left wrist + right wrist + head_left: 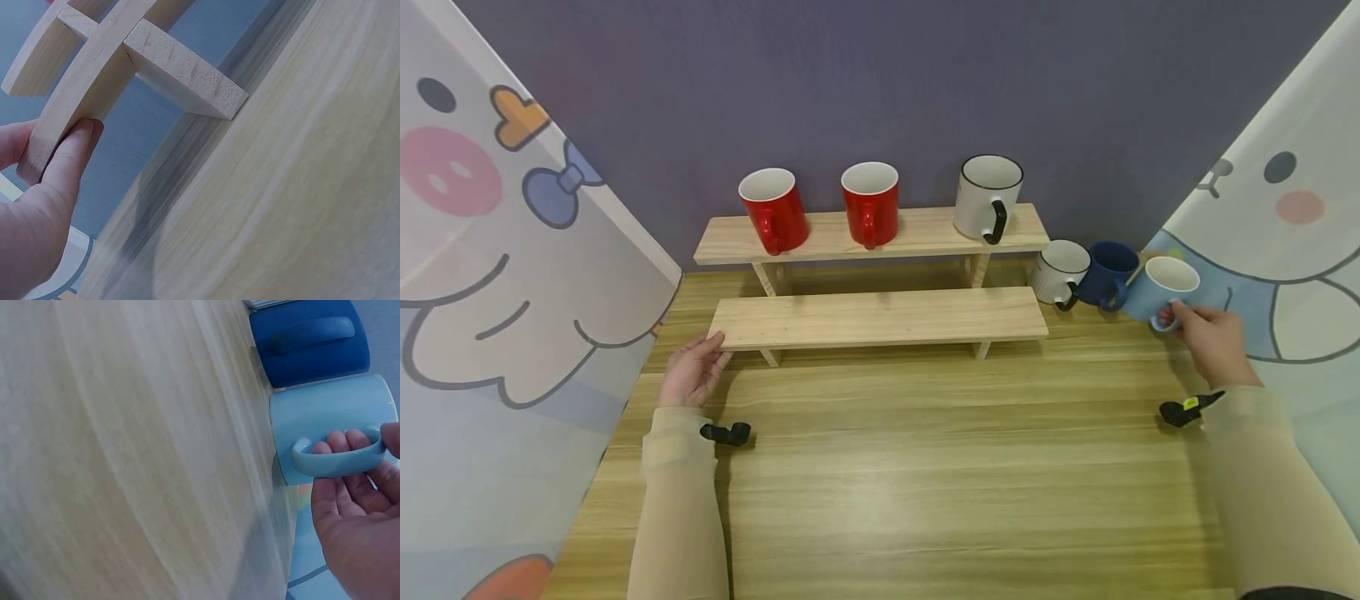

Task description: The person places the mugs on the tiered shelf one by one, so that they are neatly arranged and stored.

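My left hand grips the left front corner of the lower board of a two-step wooden rack. In the left wrist view, thumb and fingers pinch the board's end from its two faces. At the right, my right hand holds a light blue mug by its handle, with several fingers hooked through the loop and the thumb at its upper end. The mug stands upright beside a dark blue mug. Left of that is a white mug with a black handle.
Two red mugs and a larger white mug stand on the rack's upper board. The wood-grain table spreads in front. A dark wall is behind, with cartoon-printed panels on both sides.
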A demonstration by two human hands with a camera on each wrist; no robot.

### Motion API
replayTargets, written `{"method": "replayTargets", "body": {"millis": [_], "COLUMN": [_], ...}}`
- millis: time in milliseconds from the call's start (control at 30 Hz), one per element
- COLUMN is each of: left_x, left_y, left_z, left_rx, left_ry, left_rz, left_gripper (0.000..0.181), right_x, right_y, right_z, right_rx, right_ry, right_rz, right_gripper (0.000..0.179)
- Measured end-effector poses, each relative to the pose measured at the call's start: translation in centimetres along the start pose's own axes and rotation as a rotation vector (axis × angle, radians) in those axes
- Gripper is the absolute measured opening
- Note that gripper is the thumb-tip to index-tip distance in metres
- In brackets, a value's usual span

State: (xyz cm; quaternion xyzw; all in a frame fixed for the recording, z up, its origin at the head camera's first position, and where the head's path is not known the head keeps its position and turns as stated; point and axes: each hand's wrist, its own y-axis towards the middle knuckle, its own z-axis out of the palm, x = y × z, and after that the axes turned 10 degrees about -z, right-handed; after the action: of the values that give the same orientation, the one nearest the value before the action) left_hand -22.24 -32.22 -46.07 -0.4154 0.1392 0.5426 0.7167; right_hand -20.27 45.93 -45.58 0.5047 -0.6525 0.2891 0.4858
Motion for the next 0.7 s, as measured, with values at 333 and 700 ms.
{"method": "replayTargets", "body": {"millis": [333,700], "left_x": [0.14,0.14], "left_y": [-0.06,0.03], "left_z": [0.18,-0.03], "left_rx": [-0.019,0.001], "left_ry": [-0.041,-0.030], "left_rz": [-0.003,0.001], "left_gripper": [0.018,0.013], "right_x": [-0.74,-1.11], "right_y": [0.32,0.25], "right_z": [0.21,0.71], "right_rx": [0.083,0.037], "right_ry": [0.291,0.462], "right_rz": [-0.065,-0.052], "right_gripper": [0.027,0.029]}}
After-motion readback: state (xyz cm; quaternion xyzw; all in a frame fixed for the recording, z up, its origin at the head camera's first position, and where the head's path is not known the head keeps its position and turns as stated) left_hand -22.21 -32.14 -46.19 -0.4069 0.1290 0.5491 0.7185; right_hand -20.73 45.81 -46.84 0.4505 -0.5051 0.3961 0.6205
